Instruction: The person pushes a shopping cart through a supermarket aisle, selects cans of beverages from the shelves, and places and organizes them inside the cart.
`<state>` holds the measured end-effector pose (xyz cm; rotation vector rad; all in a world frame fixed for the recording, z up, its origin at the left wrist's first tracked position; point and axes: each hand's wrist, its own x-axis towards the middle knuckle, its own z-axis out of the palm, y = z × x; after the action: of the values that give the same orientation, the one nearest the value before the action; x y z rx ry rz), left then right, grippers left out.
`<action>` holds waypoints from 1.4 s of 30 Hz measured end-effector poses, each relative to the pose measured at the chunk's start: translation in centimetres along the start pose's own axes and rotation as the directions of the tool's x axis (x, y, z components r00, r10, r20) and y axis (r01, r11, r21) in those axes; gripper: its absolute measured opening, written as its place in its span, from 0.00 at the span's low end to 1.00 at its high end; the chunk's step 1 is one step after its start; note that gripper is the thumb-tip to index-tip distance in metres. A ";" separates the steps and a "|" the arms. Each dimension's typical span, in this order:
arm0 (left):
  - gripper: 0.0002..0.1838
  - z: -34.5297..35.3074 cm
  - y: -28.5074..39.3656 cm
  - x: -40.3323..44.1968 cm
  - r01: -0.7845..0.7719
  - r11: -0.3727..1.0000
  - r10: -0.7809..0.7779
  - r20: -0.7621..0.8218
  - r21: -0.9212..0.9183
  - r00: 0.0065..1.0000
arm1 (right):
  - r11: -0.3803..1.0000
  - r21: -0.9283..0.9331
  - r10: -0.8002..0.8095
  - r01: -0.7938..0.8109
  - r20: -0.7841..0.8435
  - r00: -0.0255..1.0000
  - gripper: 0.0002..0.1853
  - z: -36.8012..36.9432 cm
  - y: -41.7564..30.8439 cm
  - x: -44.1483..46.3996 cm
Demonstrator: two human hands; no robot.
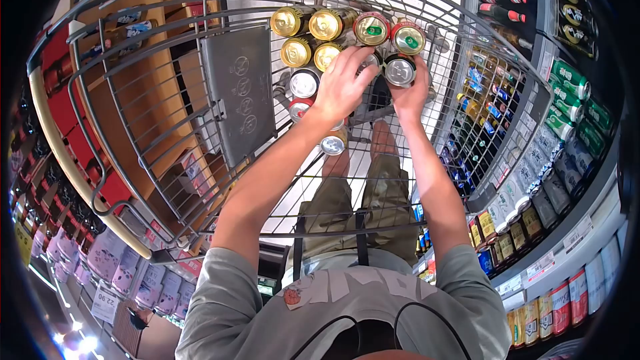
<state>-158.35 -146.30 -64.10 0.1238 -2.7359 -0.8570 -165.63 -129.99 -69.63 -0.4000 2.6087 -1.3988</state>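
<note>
Inside the wire shopping cart [483, 203], both of my hands are on drink cans. My right hand [411, 93] is closed around the side of a dark can with a silver top [400, 71]. Just left of it, my left hand [341, 83] has its fingers curled over another silver-topped can [370, 61], which they partly cover. Gold-topped cans [327, 25] stand upright beyond my left hand. Two red-rimmed cans with green tabs [372, 29] stand ahead of my fingers. A silver-topped can [304, 84] and a red can [300, 109] are left of my left wrist, with another can [333, 145] nearer me.
A grey folding panel [240, 93] stands at the cart's left, near its pale handle [87, 167]. Shelves on the right hold green cans [570, 80] and several other drinks. Purple packages [120, 260] line the lower left. My legs are below the cart's near side.
</note>
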 end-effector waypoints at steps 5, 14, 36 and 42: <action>0.26 0.0 -0.3 0.2 0.013 0.999 -0.013 -0.001 -0.037 1.000 | 0.995 0.078 0.053 -0.054 0.004 0.999 0.37 0.1 0.1 -0.2; 0.34 -0.3 -0.6 0.2 0.016 0.999 -0.015 0.023 -0.047 1.000 | 0.993 0.055 0.098 -0.102 0.061 0.993 0.42 0.4 0.3 -0.6; 0.37 0.1 2.0 -1.4 0.116 0.993 -0.115 0.035 -0.035 0.993 | 0.993 -0.120 0.021 -0.010 0.099 0.995 0.47 0.3 1.3 -1.0; 0.36 -0.5 4.0 -2.1 0.195 0.978 -0.194 0.018 -0.070 0.981 | 0.986 -0.156 0.078 -0.062 0.101 0.992 0.48 0.2 1.0 -1.2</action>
<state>-156.19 -142.95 -61.85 0.3792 -2.7320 -1.0087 -164.58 -129.25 -70.60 -0.3873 2.6234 -1.1273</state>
